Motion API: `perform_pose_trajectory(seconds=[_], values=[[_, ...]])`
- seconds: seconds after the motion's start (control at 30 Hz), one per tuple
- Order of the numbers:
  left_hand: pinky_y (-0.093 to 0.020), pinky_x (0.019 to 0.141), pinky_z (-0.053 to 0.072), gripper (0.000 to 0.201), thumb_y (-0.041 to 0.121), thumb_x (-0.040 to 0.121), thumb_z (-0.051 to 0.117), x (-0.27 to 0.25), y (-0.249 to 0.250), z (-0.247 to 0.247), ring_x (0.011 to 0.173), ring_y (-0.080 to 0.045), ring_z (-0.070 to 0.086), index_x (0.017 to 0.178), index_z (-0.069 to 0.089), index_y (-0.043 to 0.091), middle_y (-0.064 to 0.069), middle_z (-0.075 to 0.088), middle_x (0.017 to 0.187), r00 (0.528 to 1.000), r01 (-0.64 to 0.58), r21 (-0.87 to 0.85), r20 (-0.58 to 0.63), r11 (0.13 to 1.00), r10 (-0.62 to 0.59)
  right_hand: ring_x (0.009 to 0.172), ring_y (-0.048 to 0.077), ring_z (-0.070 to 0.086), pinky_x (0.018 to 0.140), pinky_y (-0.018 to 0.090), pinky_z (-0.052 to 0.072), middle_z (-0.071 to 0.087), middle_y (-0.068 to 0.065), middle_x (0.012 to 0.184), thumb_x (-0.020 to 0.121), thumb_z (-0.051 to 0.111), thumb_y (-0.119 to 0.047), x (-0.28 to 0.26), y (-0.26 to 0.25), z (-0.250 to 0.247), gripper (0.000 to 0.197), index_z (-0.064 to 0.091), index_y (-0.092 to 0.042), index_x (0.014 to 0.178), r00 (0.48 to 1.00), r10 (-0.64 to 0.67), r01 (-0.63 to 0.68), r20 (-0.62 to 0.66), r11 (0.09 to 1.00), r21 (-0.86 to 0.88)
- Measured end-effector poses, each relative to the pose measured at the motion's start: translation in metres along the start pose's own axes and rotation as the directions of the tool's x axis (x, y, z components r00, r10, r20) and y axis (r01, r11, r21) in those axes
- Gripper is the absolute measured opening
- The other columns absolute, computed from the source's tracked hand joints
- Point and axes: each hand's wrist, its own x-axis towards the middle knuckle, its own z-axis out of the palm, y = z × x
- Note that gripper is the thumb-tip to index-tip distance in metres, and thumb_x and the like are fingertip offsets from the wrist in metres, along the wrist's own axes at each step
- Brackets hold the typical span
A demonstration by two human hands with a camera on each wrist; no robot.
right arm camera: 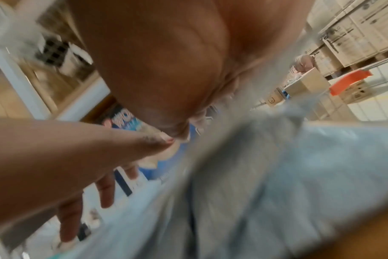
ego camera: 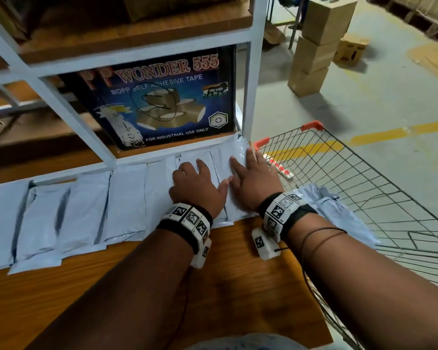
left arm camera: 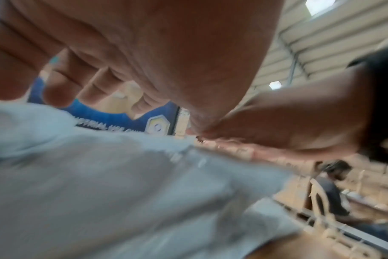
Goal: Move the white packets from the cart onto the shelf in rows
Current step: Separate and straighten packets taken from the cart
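Note:
Several white packets lie side by side in a row along the wooden shelf. My left hand and right hand both press flat, fingers spread, on the rightmost packets at the shelf's right end. In the left wrist view the left palm hovers over a blurred white packet. The right wrist view shows the right palm above a packet, with the left hand beside it. More white packets lie in the wire cart at right.
A dark blue adhesive tape box stands right behind the row. White shelf posts frame the bay. Stacked cardboard boxes stand on the floor beyond the cart. A seated person shows in the left wrist view.

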Motion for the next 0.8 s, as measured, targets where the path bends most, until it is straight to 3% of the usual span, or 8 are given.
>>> perform_pose_trajectory(seconds=[0.07,0.13,0.27,0.37,0.47,0.63,0.73,0.8], values=[[-0.048,0.088,0.056,0.09,0.081,0.098,0.04,-0.008,0.011,-0.017,0.129,-0.039,0.054,0.159,0.042,0.015,-0.021,0.05,0.149,0.995,-0.067,-0.059,-0.076,0.996,0.062,0.161,0.035,0.02,0.124,0.062,0.029,0.022,0.01,0.173,0.102,0.036,-0.056,-0.003,0.01,-0.02,0.064,0.031,-0.036,0.163,0.997,0.015,-0.011,-0.069,0.998,0.059],[-0.042,0.078,0.052,0.072,0.073,0.1,0.047,-0.015,0.028,-0.034,0.111,-0.037,0.063,0.138,0.057,0.012,-0.018,0.062,0.127,0.977,-0.192,-0.163,-0.129,0.968,0.172,0.146,0.032,0.045,0.116,0.055,0.043,0.049,0.006,0.156,0.096,0.049,-0.052,-0.007,0.029,-0.038,0.062,0.046,-0.032,0.155,0.99,0.065,-0.039,-0.125,0.98,0.195],[-0.041,0.075,0.055,0.055,0.062,0.097,0.051,-0.013,0.072,-0.046,0.092,-0.037,0.069,0.116,0.064,0.012,-0.014,0.069,0.103,0.893,-0.449,-0.291,-0.139,0.845,0.427,0.131,0.027,0.058,0.109,0.047,0.049,0.062,0.003,0.143,0.093,0.053,-0.051,-0.025,0.083,-0.059,0.054,0.063,-0.029,0.141,0.964,0.252,-0.198,-0.084,0.893,0.403],[-0.045,0.086,0.058,0.044,0.056,0.1,0.058,-0.009,0.115,-0.044,0.104,-0.033,0.068,0.12,0.064,0.017,-0.009,0.069,0.115,0.826,-0.554,-0.264,-0.054,0.79,0.561,0.125,0.029,0.062,0.105,0.042,0.051,0.067,0.007,0.137,0.095,0.058,-0.047,-0.041,0.133,-0.058,0.046,0.068,-0.025,0.135,0.929,0.368,-0.31,-0.041,0.833,0.458],[-0.046,0.096,0.056,0.047,0.058,0.103,0.054,-0.007,0.161,-0.037,0.116,-0.03,0.064,0.131,0.062,0.021,-0.006,0.066,0.127,0.755,-0.636,-0.163,0.068,0.754,0.652,0.115,0.032,0.065,0.096,0.041,0.054,0.071,0.009,0.126,0.095,0.059,-0.045,-0.053,0.19,-0.037,0.042,0.07,-0.022,0.127,0.872,0.489,-0.448,0.024,0.779,0.439],[-0.046,0.1,0.056,0.053,0.066,0.102,0.054,0.001,0.238,-0.012,0.119,-0.029,0.063,0.137,0.061,0.026,-0.003,0.065,0.132,0.6,-0.772,-0.042,0.282,0.634,0.749,0.1,0.033,0.064,0.08,0.036,0.049,0.072,0.014,0.113,0.094,0.059,-0.031,-0.07,0.276,0.015,0.027,0.07,-0.012,0.111,0.757,0.624,-0.641,0.195,0.648,0.412],[-0.046,0.099,0.057,0.055,0.064,0.105,0.052,0.008,0.266,0.009,0.118,-0.028,0.064,0.142,0.06,0.024,-0.003,0.067,0.133,0.565,-0.792,-0.016,0.363,0.611,0.741,0.108,0.037,0.066,0.082,0.034,0.049,0.071,0.017,0.121,0.094,0.058,-0.029,-0.072,0.31,0.054,0.034,0.07,-0.01,0.119,0.695,0.665,-0.717,0.274,0.618,0.322],[-0.046,0.098,0.058,0.058,0.064,0.106,0.05,0.012,0.279,0.023,0.117,-0.029,0.065,0.143,0.06,0.022,-0.005,0.069,0.132,0.54,-0.803,0.012,0.439,0.596,0.718,0.119,0.039,0.065,0.094,0.04,0.055,0.068,0.016,0.13,0.092,0.058,-0.037,-0.073,0.331,0.08,0.044,0.067,-0.014,0.129,0.654,0.7,-0.757,0.286,0.612,0.232]])
